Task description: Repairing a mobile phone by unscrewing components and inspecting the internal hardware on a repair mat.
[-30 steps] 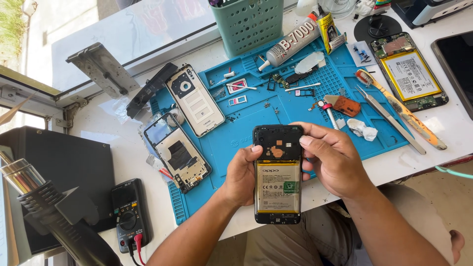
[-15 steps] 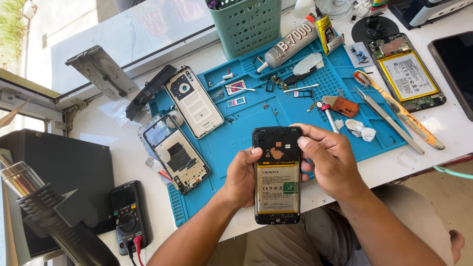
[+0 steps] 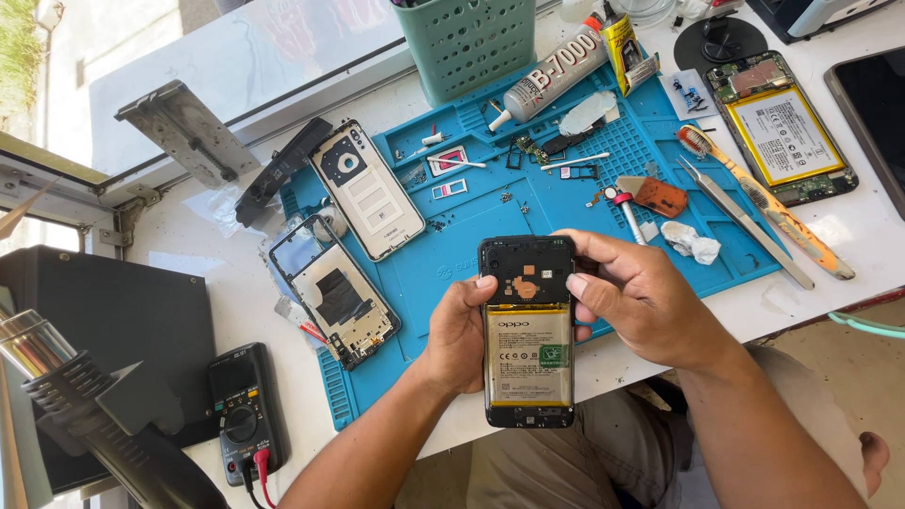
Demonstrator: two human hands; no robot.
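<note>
Both hands hold an opened black smartphone with its back cover off and pale yellow battery exposed (image 3: pixel 528 344), lifted above the near edge of the blue silicone repair mat (image 3: pixel 452 264) that covers the white tabletop (image 3: pixel 848 226). The left hand (image 3: pixel 459 332) wraps around the phone's left edge, thumb on the frame. The right hand (image 3: pixel 641 302) grips the right edge, its fingertips (image 3: pixel 577 283) pressing on the black upper section (just above the battery). On the mat lie a white phone back cover (image 3: pixel 368 188), a stripped phone frame (image 3: pixel 330 292), metal tweezers (image 3: pixel 745 221) and a crumpled white tissue (image 3: pixel 693 242). A black multimeter (image 3: pixel 243 410) sits at the near left.
</note>
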